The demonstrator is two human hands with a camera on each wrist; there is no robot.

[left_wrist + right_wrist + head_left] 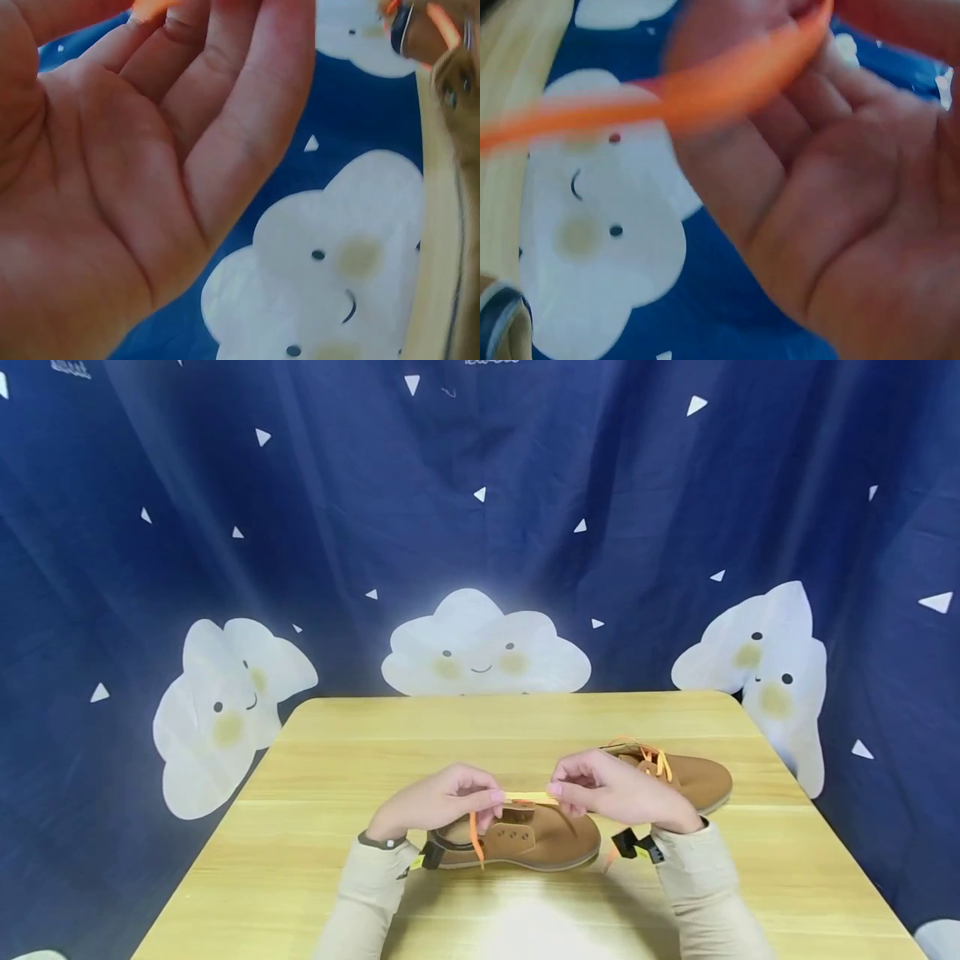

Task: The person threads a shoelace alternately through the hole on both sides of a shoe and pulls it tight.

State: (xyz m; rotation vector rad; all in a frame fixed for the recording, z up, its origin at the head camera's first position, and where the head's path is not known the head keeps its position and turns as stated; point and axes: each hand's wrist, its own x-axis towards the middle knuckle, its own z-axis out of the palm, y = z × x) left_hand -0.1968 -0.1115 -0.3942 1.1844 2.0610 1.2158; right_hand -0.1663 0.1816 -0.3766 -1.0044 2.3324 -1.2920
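A brown shoe (561, 842) with eyelets along its side lies on the table, its toe toward the right. Above it, an orange shoelace (529, 797) is drawn taut between both hands. My left hand (438, 800) pinches it between thumb and fingers, and a loose lace end (476, 842) dangles below. Opposite, my right hand (617, 787) pinches the same stretch near the shoe's toe side. In the right wrist view the lace (735, 81) runs blurred across the fingers. The left wrist view catches only a bit of lace (154, 7) at the fingertips.
A second brown shoe (701, 779) with tied orange laces (663, 766) sits behind my right hand, partly covered by it. Both shoes are on a light wooden table (360, 727). A dark blue curtain (480, 452) with clouds hangs beyond its far edge.
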